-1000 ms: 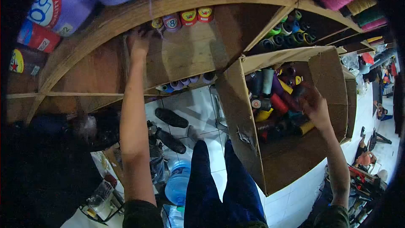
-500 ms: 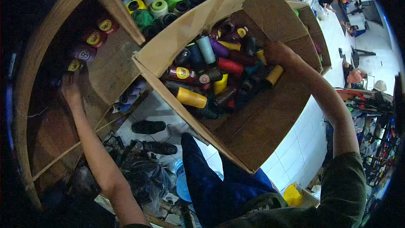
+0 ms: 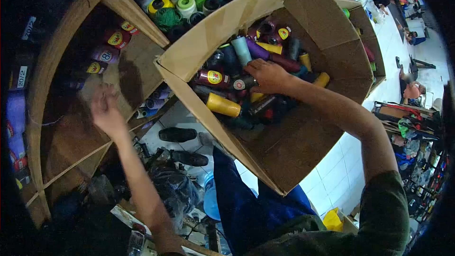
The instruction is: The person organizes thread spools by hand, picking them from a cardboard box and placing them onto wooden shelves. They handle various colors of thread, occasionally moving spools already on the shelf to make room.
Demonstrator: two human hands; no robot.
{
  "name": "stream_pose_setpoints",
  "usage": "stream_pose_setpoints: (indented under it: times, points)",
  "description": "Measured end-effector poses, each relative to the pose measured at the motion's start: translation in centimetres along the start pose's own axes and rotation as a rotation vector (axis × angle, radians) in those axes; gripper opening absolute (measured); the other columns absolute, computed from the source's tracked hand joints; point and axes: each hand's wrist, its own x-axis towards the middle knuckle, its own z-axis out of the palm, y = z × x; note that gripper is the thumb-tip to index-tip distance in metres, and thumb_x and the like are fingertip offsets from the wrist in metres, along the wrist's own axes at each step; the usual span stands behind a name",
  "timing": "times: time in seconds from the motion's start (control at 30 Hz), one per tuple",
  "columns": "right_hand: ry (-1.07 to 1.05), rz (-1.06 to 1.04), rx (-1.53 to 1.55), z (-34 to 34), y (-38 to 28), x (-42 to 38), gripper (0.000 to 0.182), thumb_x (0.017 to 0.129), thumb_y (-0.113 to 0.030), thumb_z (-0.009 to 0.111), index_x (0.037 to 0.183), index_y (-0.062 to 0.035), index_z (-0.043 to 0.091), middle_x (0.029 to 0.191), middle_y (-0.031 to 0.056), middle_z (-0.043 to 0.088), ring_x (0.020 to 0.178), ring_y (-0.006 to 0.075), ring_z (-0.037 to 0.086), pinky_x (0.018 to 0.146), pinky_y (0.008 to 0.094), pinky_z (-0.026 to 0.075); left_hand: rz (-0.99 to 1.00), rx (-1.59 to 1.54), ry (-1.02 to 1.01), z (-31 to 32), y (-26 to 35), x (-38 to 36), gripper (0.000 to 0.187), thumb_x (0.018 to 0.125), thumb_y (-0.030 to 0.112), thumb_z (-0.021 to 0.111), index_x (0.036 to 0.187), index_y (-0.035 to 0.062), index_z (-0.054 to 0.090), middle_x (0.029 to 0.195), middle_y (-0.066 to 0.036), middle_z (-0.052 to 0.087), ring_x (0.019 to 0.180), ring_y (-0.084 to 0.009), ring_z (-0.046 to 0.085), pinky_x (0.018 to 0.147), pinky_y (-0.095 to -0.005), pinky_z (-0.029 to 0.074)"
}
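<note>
A cardboard box (image 3: 303,154) holds a jumble of thread spools in several colours. Inside it, my right hand (image 3: 270,77) is closed around a spool whose body is mostly hidden under the fingers. Close to those fingers are a light blue spool (image 3: 242,51), a dark spool with a round end label (image 3: 238,83) and a maroon spool (image 3: 212,77). A yellow spool (image 3: 222,105) lies near the box's left wall. My left hand (image 3: 105,108), blurred, is in front of the wooden shelf with fingers apart and nothing visible in them. Behind it, labelled spools (image 3: 105,55) stand in a row.
Green, white and yellow thread cones (image 3: 186,5) crowd the upper shelf. A wooden post (image 3: 135,14) separates it from the left compartment. Below are black shoes (image 3: 177,134), a dark plastic bag (image 3: 175,192) and a blue container (image 3: 212,199). Other people are in the far right background.
My left hand has drawn back from the shelf's spool row towards me. My right hand has moved left from the box's far side onto the spools, covering where a red spool showed.
</note>
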Motion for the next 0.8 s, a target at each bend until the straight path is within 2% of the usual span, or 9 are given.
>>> stream_pose_setpoints:
  times: [0.2,0.3,0.43,0.57,0.63,0.67,0.73,0.77,0.8]
  points:
    - [-0.344,0.197,0.003,-1.1,-1.0,0.7,0.066,0.070,-0.041,0.072,0.118,0.0007,0.052,0.109,0.0174,0.060,0.099,0.0335,0.059,0.080,0.0391,0.051,-0.129,-0.151,-0.051,1.2,11.9,-10.6,0.021,0.092,0.005,0.053,0.110,-0.0052,0.052,0.102,-0.016,0.061,0.088,-0.0204,0.063,0.070,-0.0292,0.054]
    - [-0.289,0.388,0.376,-6.7,-1.3,-1.8,0.058,0.068,-0.047,0.071,0.100,-0.0004,0.062,0.100,0.0181,0.064,0.092,0.0327,0.063,0.077,0.0415,0.052,-0.234,-0.301,-0.211,1.3,16.3,-12.2,0.021,0.092,0.006,0.051,0.110,-0.0055,0.052,0.101,-0.016,0.061,0.086,-0.0203,0.063,0.069,-0.0293,0.053]
    - [0.219,0.429,1.155,-12.9,-4.6,-6.4,0.062,0.067,-0.039,0.079,0.108,0.0013,0.055,0.098,0.0167,0.063,0.089,0.0256,0.062,0.079,0.0339,0.049,-0.568,-0.527,-0.488,3.3,23.0,-11.9,0.027,0.088,0.001,0.056,0.113,-0.0053,0.048,0.103,-0.014,0.059,0.089,-0.0191,0.061,0.070,-0.0283,0.052]
    - [0.403,0.118,0.927,-17.1,-10.1,-7.2,0.065,0.066,-0.031,0.083,0.112,0.0017,0.050,0.097,0.0136,0.058,0.090,0.0254,0.060,0.081,0.0340,0.047,-0.418,-0.657,-0.707,5.8,23.2,-11.2,0.042,0.082,-0.001,0.064,0.120,-0.0025,0.045,0.110,-0.011,0.056,0.098,-0.0176,0.058,0.082,-0.0295,0.049]
    - [0.515,-0.001,0.891,-16.8,-11.0,-6.6,0.068,0.066,-0.035,0.083,0.115,0.0003,0.050,0.095,0.0142,0.056,0.094,0.0259,0.058,0.082,0.0340,0.046,-0.527,-0.782,-0.523,6.0,23.3,-12.0,0.052,0.077,0.000,0.070,0.122,-0.0016,0.045,0.113,-0.010,0.056,0.102,-0.0174,0.056,0.089,-0.0317,0.045]
    - [0.318,-0.075,1.020,-16.8,-9.9,-6.3,0.078,0.066,-0.038,0.083,0.123,0.0004,0.045,0.113,0.0099,0.053,0.109,0.0198,0.050,0.093,0.0339,0.041,-0.531,-0.737,-0.455,5.5,23.1,-11.9,0.053,0.076,-0.002,0.068,0.124,-0.0022,0.044,0.116,-0.012,0.055,0.105,-0.0187,0.055,0.090,-0.0329,0.045]
    - [-0.125,0.029,1.593,-14.8,-6.7,-5.0,0.051,0.086,-0.036,0.064,0.122,-0.0025,0.049,0.111,0.0081,0.057,0.106,0.0199,0.054,0.085,0.0341,0.047,-0.541,-0.743,-0.236,4.1,21.4,-11.9,0.050,0.080,0.002,0.061,0.126,-0.0035,0.043,0.119,-0.014,0.054,0.108,-0.0236,0.054,0.094,-0.0388,0.043]
    - [-0.142,0.065,1.461,-12.1,-4.9,-3.8,0.042,0.089,-0.033,0.059,0.117,-0.0028,0.053,0.106,0.0093,0.060,0.101,0.0205,0.057,0.081,0.0326,0.050,-0.544,-0.781,-0.093,3.1,20.0,-11.8,0.046,0.084,0.009,0.056,0.127,-0.0041,0.044,0.120,-0.015,0.053,0.109,-0.0273,0.054,0.096,-0.0433,0.042]
    - [-0.140,-0.067,0.914,-10.2,-2.6,-3.1,0.043,0.086,-0.034,0.062,0.113,-0.0022,0.056,0.108,0.0141,0.060,0.101,0.0265,0.058,0.083,0.0341,0.049,-0.488,-0.814,-0.143,2.2,19.3,-10.7,0.050,0.084,0.014,0.056,0.128,-0.0040,0.042,0.121,-0.016,0.053,0.111,-0.0288,0.052,0.097,-0.0464,0.040]
